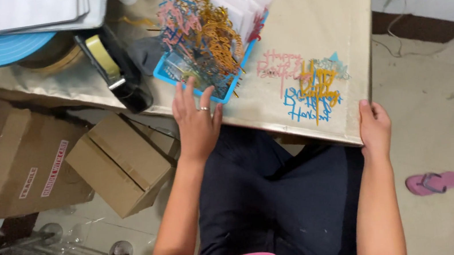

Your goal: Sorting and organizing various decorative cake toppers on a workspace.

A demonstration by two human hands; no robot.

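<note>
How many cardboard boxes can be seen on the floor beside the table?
2: a small box beside the left hand, and a large box at the left edge. Others may be hidden under the table.

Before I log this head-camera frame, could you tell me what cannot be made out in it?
- Blue basket: its floor is hidden under the heaped cake toppers.
- Left hand: fingertips reach into the basket, contact unclear.
- Right hand: fingers curl under the table corner, unseen.
- White sheets: cut off by the top edge.
</note>
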